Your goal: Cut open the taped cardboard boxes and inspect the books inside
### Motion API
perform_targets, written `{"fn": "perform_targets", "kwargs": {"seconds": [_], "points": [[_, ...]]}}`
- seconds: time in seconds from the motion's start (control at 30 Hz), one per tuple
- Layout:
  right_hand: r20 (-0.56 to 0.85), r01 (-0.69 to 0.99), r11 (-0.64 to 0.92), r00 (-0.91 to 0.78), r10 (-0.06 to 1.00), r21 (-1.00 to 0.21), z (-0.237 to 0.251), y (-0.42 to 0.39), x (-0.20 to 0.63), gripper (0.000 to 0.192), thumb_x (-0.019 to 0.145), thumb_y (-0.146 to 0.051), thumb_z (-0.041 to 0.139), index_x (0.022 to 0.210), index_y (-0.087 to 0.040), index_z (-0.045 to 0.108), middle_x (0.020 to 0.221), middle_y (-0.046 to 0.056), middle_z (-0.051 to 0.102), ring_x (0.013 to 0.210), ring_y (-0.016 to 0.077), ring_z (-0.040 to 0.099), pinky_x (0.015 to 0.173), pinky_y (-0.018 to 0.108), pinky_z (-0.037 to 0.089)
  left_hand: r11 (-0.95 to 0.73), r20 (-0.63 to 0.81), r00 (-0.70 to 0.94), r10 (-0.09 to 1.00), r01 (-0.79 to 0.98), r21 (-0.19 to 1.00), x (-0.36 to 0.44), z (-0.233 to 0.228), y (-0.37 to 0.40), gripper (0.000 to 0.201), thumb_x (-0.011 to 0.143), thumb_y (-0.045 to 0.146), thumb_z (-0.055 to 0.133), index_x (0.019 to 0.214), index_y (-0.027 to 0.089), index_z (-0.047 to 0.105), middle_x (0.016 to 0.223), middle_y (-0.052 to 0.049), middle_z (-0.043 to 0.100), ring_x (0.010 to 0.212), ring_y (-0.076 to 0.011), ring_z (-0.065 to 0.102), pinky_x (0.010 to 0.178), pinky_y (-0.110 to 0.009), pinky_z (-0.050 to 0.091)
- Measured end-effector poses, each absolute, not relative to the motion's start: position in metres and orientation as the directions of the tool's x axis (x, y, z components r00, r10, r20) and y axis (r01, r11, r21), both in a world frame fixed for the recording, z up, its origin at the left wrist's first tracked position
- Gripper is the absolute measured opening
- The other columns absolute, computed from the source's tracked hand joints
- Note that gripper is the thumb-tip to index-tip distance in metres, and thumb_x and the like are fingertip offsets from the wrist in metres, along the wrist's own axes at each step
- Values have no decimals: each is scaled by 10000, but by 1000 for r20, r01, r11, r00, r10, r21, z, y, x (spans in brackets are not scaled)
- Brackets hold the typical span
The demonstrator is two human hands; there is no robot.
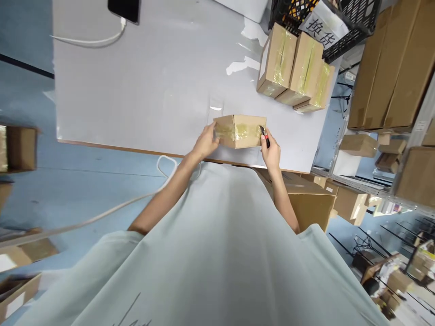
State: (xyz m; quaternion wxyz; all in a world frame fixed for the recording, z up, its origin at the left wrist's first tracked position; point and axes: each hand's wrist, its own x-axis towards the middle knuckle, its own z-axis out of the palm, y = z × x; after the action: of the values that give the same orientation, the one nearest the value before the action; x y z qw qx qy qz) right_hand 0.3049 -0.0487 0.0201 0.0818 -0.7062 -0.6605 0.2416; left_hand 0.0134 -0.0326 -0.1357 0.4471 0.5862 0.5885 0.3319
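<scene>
A small taped cardboard box [241,131] is at the near edge of the white table, one corner turned toward me. My left hand [206,141] is closed on its left end. At the right end, my right hand [271,151] grips a black and red box cutter [265,136], its tip against or very near the box face. Those right fingers are also close to the box, and I cannot tell how firmly they touch it. Shiny yellowish tape runs across the box's front faces.
Three taped boxes [295,68] stand at the table's [136,90] back right, before a black crate [356,18] with a paper sign. A phone [125,9] with a white cable lies at the far left. A large carton [306,199] and shelving [370,185] stand to the right.
</scene>
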Motion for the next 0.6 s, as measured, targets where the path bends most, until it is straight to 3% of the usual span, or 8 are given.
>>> {"fn": "perform_targets", "kwargs": {"seconds": [0.07,0.13,0.27,0.4,0.47,0.6], "points": [[-215,908,-150,68,974,-392,21,-49,299,772,1244,-602,190,1814,-178,490,1615,209,725,1524,330,698,1238,492,590,-65,21,104,994,446,893,13,-112,-32,843,967,434,747,1746,211,512,1754,-213,581,1642,-393,566,1377,-598,479],[-221,905,-173,91,971,-387,21,-49,289,766,1251,-588,217,1814,-144,487,1573,228,741,1538,345,687,1263,506,564,-160,103,147,984,460,873,8,-84,-27,833,1000,456,752,1766,251,495,1810,-167,535,1705,-389,491,1430,-581,415],[-232,917,-167,85,969,-361,26,-43,268,748,1258,-568,218,1848,-159,428,1565,224,739,1508,359,702,1264,538,549,-230,138,231,963,444,866,-4,-50,-7,704,1026,415,731,1701,278,583,1714,-118,639,1614,-372,596,1396,-562,474],[-269,942,-154,72,960,-298,38,-33,244,739,1261,-580,199,1863,-202,402,1649,204,693,1488,353,706,1212,500,569,-184,104,200,974,436,881,-16,-55,12,563,1074,475,681,1591,253,672,1508,-103,752,1398,-287,745,1234,-455,605],[-297,957,-163,88,951,-240,43,-29,232,721,1265,-569,195,1858,-220,413,1639,195,703,1451,348,718,1177,466,578,-170,96,189,977,430,887,-24,-65,19,590,1109,539,644,1608,225,648,1522,-108,740,1376,-247,758,1195,-418,606],[-309,963,-215,156,938,-165,48,-27,217,663,1272,-521,252,1850,-249,428,1542,186,747,1332,348,745,1130,471,584,-248,152,253,956,410,878,-38,-82,33,741,1053,568,745,1695,237,576,1748,-151,604,1563,-350,656,1308,-515,559]]}}
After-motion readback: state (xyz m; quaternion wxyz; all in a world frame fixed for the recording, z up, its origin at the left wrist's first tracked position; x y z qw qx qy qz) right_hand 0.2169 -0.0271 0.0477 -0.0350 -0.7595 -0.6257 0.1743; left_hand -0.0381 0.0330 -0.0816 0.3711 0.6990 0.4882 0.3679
